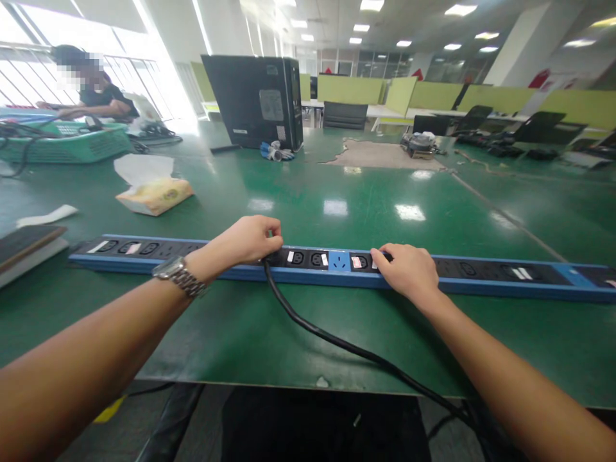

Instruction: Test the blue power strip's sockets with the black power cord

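Note:
A long power strip (327, 276) in a blue housing lies across the green table, with rows of black sockets, small white labels and a blue socket (339, 260) near its middle. My left hand (255, 239), a metal watch (178, 276) on its wrist, is closed over the strip left of centre. Its fingertips touch down beside the end of a thick black cable (332, 337); what they pinch is hidden. From there the cable runs down to the right, over the table's front edge. My right hand (409, 268) grips the strip right of centre, fingers curled and thumb against the socket face.
A tissue pack (156, 196) and a dark notebook (29, 247) lie at the left. Behind stand a black computer case (255, 102), gloves (276, 151) and a green basket (72, 144). A person (103, 96) sits at the far left.

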`<state>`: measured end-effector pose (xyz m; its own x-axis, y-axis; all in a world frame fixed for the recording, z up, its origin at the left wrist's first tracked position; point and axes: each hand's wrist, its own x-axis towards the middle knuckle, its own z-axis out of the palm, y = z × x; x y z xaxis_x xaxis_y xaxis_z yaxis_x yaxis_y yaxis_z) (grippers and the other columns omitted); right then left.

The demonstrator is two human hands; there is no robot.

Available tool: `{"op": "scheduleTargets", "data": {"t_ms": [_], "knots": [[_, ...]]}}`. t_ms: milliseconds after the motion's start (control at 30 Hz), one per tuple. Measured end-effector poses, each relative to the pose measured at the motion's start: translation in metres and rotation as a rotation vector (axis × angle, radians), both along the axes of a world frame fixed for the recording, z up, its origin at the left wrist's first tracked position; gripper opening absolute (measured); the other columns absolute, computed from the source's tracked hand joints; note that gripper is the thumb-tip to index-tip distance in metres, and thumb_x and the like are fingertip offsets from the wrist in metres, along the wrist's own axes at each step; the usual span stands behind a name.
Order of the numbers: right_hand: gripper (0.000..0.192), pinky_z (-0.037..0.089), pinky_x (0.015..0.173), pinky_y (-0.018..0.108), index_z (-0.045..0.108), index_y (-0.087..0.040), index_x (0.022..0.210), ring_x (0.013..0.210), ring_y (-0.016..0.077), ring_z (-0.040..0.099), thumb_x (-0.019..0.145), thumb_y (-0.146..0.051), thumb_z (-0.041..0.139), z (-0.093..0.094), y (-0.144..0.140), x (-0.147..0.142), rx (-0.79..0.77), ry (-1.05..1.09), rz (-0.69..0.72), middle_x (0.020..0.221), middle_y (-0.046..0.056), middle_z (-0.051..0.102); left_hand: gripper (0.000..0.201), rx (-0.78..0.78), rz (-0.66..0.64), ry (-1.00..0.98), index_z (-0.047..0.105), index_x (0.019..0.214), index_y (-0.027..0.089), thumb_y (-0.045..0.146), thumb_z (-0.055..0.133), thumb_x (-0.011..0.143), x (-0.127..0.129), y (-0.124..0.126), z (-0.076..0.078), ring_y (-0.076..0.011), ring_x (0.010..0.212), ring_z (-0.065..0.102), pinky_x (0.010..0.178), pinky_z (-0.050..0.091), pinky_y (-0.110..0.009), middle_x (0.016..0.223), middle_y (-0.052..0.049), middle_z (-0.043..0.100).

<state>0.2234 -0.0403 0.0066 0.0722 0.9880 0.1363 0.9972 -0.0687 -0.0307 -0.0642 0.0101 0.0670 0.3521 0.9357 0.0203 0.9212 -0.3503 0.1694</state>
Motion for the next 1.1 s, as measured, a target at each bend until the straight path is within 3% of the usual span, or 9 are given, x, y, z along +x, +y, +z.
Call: {"op": "scheduleTargets", "data": {"t_ms": [67,267,433,567,667,833,967,1100], "knots": [[0.053,0.037,0.072,0.033,0.075,-0.025,0.097,0.089,0.0234,0.065,0.092,-0.051,0.030,0.000,0.000,0.000,0.003,-0.001,-0.003,0.096,0.007,0.073,0.020,0.047,-0.005,0.009,0.062,0.069,0.021,0.035,0.047,0.072,0.000,0.000,-0.003,-0.0166,0.062,0.054,0.058,0.037,-0.027,0.064,-0.001,0.062],[0.052,0.037,0.072,0.033,0.075,-0.024,0.094,0.089,0.0238,0.065,0.092,-0.051,0.030,0.000,0.000,-0.001,0.017,-0.006,0.010,0.094,0.007,0.073,0.024,-0.106,0.034,-0.166,0.061,0.073,0.020,0.039,0.047,0.074,-0.010,-0.002,-0.003,-0.0131,0.054,0.051,0.053,0.036,-0.024,0.057,0.003,0.057],[0.052,0.037,0.070,0.033,0.074,-0.025,0.095,0.088,0.0243,0.065,0.092,-0.051,0.029,-0.001,0.000,0.001,0.012,-0.009,-0.005,0.094,0.007,0.073,0.017,-0.169,-0.105,-0.043,0.061,0.065,0.020,0.033,0.050,0.071,-0.004,0.007,-0.005,-0.0128,0.057,0.050,0.054,0.035,-0.025,0.059,0.002,0.059],[0.054,0.038,0.075,0.033,0.071,-0.023,0.104,0.093,0.0241,0.064,0.090,-0.059,0.033,-0.004,-0.002,0.006,0.042,0.000,0.116,0.100,0.007,0.072,0.023,-0.076,-0.047,-0.070,0.062,0.075,0.021,0.037,0.046,0.077,-0.006,0.000,-0.015,-0.0147,0.063,0.056,0.058,0.038,-0.025,0.065,0.001,0.062],[0.061,0.037,0.079,0.034,0.067,-0.020,0.110,0.098,0.0247,0.062,0.090,-0.064,0.031,-0.005,-0.004,0.008,0.055,-0.025,0.239,0.106,0.009,0.070,0.030,0.004,-0.022,0.051,0.063,0.082,0.021,0.039,0.040,0.083,-0.004,-0.010,-0.015,-0.0182,0.069,0.061,0.063,0.041,-0.027,0.073,-0.003,0.066],[0.061,0.036,0.074,0.034,0.066,-0.019,0.103,0.092,0.0252,0.061,0.090,-0.065,0.027,-0.006,-0.005,0.007,0.043,-0.067,0.205,0.100,0.009,0.070,0.039,-0.003,-0.021,0.421,0.063,0.098,0.016,0.038,0.032,0.090,0.011,-0.019,-0.003,-0.0301,0.079,0.068,0.064,0.046,-0.035,0.085,-0.016,0.070],[0.061,0.034,0.072,0.034,0.066,-0.019,0.100,0.089,0.0249,0.061,0.090,-0.065,0.026,-0.007,-0.004,0.007,0.051,-0.070,0.211,0.097,0.009,0.069,0.038,-0.023,-0.056,0.506,0.058,0.112,0.009,0.025,0.032,0.089,0.023,-0.019,0.000,-0.0340,0.088,0.069,0.069,0.050,-0.038,0.092,-0.022,0.070],[0.061,0.033,0.071,0.034,0.065,-0.019,0.098,0.088,0.0245,0.060,0.090,-0.065,0.024,-0.008,-0.004,0.006,0.053,-0.075,0.208,0.096,0.009,0.069,0.036,-0.054,-0.084,0.559,0.059,0.111,0.009,0.022,0.035,0.088,0.028,-0.016,0.001,-0.0340,0.094,0.068,0.073,0.050,-0.039,0.098,-0.023,0.070]]}}
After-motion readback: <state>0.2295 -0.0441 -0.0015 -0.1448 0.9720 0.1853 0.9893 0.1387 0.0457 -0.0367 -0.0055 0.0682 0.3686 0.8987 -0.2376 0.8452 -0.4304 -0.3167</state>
